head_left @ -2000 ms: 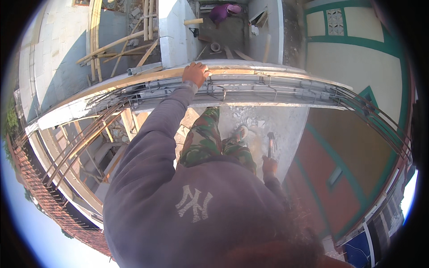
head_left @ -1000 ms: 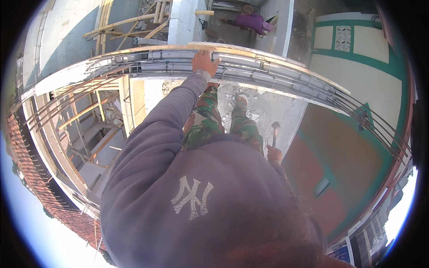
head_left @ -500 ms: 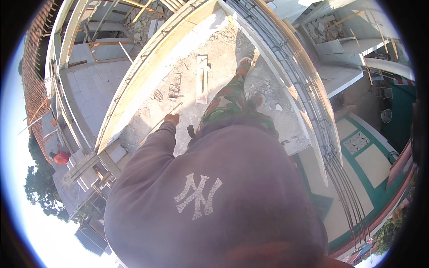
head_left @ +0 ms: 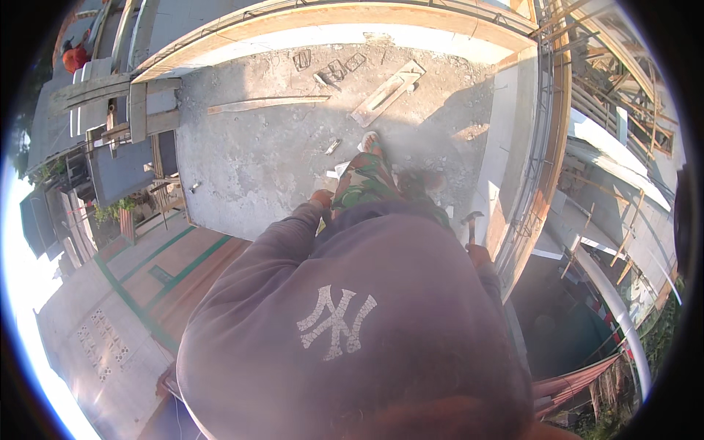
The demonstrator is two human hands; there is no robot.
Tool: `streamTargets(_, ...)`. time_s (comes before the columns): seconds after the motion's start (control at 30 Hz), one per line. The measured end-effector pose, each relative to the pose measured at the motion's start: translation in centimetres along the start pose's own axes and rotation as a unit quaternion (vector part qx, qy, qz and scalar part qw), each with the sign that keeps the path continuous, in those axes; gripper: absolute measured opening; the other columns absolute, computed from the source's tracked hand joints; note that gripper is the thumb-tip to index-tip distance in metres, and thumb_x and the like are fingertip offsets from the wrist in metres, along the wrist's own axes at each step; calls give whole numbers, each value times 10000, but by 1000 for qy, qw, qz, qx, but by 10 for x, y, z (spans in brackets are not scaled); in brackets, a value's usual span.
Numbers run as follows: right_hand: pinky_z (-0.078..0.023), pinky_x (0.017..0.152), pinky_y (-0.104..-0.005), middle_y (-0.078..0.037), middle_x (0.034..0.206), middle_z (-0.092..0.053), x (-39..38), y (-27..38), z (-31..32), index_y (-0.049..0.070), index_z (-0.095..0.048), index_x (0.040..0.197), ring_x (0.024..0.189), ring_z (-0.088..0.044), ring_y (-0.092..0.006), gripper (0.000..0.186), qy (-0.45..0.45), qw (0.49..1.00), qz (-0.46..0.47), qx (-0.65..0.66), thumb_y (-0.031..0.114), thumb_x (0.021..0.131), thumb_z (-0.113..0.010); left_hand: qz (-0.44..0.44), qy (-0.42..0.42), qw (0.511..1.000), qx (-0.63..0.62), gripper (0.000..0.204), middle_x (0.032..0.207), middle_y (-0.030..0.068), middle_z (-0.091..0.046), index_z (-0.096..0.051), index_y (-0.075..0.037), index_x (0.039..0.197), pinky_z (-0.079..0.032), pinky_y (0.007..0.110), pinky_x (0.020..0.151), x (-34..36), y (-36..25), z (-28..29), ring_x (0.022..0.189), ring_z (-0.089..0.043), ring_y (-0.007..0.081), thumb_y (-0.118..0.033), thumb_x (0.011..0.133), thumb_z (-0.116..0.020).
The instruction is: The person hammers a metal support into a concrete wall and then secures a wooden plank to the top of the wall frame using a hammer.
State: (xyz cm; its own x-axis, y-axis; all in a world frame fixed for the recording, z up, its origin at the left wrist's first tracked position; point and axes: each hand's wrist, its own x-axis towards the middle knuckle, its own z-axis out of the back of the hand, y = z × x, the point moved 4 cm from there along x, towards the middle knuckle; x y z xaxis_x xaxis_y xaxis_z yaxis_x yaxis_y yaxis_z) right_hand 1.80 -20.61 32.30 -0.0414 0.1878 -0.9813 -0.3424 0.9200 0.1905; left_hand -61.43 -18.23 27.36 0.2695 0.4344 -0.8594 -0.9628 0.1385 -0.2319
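My right hand (head_left: pixel 479 255) is closed round the handle of a hammer (head_left: pixel 473 218), which points up beside my right leg. My left hand (head_left: pixel 321 197) hangs by my left thigh with its fingers curled. Something pale shows just below it, but I cannot make out whether it is held. Ahead on the rough concrete floor (head_left: pixel 242 161) lies a board (head_left: pixel 389 93) with a smaller strip on it. A long thin plank (head_left: pixel 268 104) rests to its left, near several small rectangular wire loops (head_left: pixel 337 70).
A wooden formwork edge (head_left: pixel 330 16) with rebar runs across the far side, and another formwork board (head_left: pixel 506 139) borders the right. Beyond the floor's left edge there is a drop to a lower level. A person in red (head_left: pixel 74 57) is far left.
My body has turned to the left, so the floor and boards have swung round in view. My right hand with the hammer has come into sight. My left hand is now closer to my thigh.
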Motion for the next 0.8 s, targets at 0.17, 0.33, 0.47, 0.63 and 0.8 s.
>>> streamTargets(0.17, -465, 513, -410, -96, 683, -581, 17, 73, 5, 8, -569, 1047, 537, -532, -211, 193, -22, 988, 43, -146, 179, 961, -596, 100, -28, 977, -185, 396, 1208, 141, -731, -637, -156, 1358, -543, 452, 992, -43, -3, -15, 1136, -695, 324, -273, 983, -581)
streamTargets(0.33, -537, 659, -408, -146, 779, -686, 75, 136, -13, 0, -604, 1188, 680, -667, -288, 320, -56, 784, 202, -584, 219, 956, -584, 249, -115, 843, -462, 462, 1239, 83, -719, -585, -156, 1387, -562, 438, 926, -83, 77, -133, 1148, -687, 293, -234, 939, -672)
streamTargets(0.47, -546, 675, -416, -158, 797, -707, 90, 232, -14, 13, -631, 1186, 710, -696, -314, 323, -111, 635, 263, -717, 235, 955, -587, 232, -59, 925, -296, 623, 1267, 37, -684, -493, -154, 1438, -576, 390, 877, -80, 73, -151, 1150, -676, 234, -280, 898, -778)
streamTargets(0.63, -535, 649, -430, -161, 793, -705, 116, 322, -70, 38, -661, 1133, 707, -697, -330, 282, -37, 631, 305, -713, 247, 954, -597, 311, 9, 786, -534, 674, 1296, 2, -668, -458, -162, 1468, -572, 372, 902, -126, 30, -218, 1166, -667, 216, -260, 888, -786)
streamTargets(0.8, -525, 623, -445, -165, 789, -703, 138, 350, -28, 62, -691, 1081, 705, -697, -346, 248, 18, 584, 327, -743, 258, 953, -608, 268, 7, 867, -420, 601, 1332, -3, -666, -474, -178, 1486, -586, 391, 879, -107, -33, -191, 1196, -665, 201, -251, 941, -715)
